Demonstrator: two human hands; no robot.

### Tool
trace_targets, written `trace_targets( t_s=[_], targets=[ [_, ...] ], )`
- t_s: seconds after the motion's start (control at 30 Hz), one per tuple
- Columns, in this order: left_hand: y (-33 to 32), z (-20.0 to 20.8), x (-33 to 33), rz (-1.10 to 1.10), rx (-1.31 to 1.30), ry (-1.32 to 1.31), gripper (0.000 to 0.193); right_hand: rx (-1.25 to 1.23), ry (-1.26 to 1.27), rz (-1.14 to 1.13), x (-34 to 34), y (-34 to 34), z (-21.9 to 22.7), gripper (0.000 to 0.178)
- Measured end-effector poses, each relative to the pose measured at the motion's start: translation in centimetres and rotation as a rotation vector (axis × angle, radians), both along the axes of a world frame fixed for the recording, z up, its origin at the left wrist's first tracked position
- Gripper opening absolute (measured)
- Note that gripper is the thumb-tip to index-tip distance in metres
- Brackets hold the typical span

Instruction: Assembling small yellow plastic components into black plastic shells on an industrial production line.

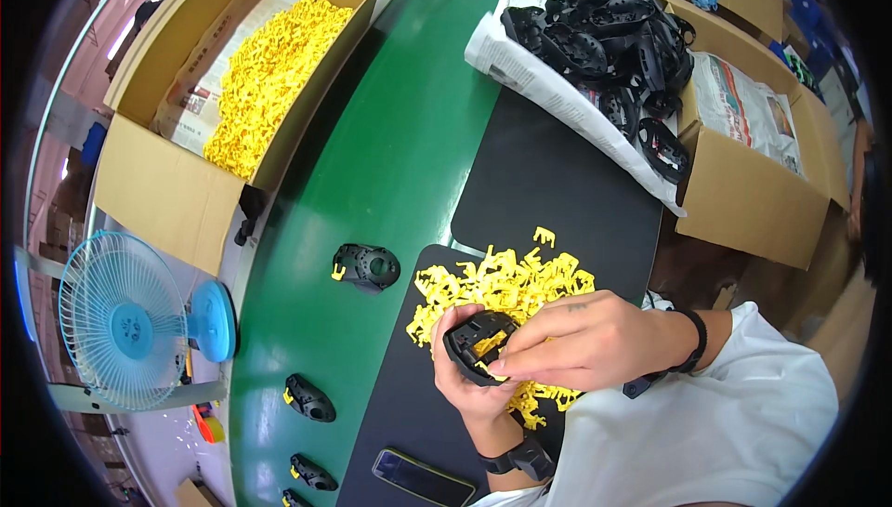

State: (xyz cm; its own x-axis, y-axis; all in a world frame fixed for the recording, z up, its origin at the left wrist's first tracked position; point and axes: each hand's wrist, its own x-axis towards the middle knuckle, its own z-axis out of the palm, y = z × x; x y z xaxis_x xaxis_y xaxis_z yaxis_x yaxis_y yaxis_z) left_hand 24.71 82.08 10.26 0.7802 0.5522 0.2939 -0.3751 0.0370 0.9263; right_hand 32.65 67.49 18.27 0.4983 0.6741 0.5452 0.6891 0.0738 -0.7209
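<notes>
My left hand [458, 395] cradles a black plastic shell [459, 338], rounded and hollow, with its open side facing up. A yellow plastic clip [491, 343] sits in the hollow of that shell. From the right, my right hand [581, 347] reaches over the shell with its fingers pinched together at its edge, on a small yellow piece mostly covered by the fingertips. Beneath and beyond both hands spreads a loose heap of yellow clips [502, 282] on a black mat [400, 372].
Several black shells with yellow clips [372, 267] lie along the green conveyor belt [297, 321]. Black shells [595, 38] are heaped on newspaper by a cardboard box [743, 196]. Another box [167, 196] holds yellow clips. A blue fan [130, 326] stands left; a phone [423, 479] lies near.
</notes>
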Motion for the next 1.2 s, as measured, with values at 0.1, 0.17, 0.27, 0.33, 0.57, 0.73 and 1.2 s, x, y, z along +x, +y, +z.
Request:
trace_targets(
  t_s=[0.1,0.17,0.27,0.33,0.57,0.73,1.2],
  targets=[
    [0.5,-0.4,-0.2,0.034,0.06,-0.002,0.093,-0.033,0.036,0.037,0.0,0.2,0.2,0.031],
    [0.9,-0.6,-0.3,0.044,0.149,-0.006,0.092,-0.029,0.041,0.047,0.0,0.4,0.3,0.032],
    [1.1,-0.8,-0.4,0.036,0.129,-0.012,0.087,-0.064,0.074,0.083,0.3,0.5,0.2,0.03],
    [1.3,-0.7,-0.5,0.005,0.154,-0.004,0.085,-0.038,0.162,0.198,0.8,0.5,0.1,0.028],
    [2.1,-0.2,-0.7,-0.026,0.313,0.071,0.075,-0.126,0.146,0.261,1.9,0.3,0.0,0.026],
    [2.0,-0.5,-0.7,0.055,0.261,0.027,0.073,-0.18,-0.02,0.199,0.7,0.9,0.2,0.038],
    [2.3,-0.9,-0.4,0.208,0.377,-0.095,0.079,-0.249,-0.157,0.174,0.8,1.3,0.7,0.038]
  ],
)
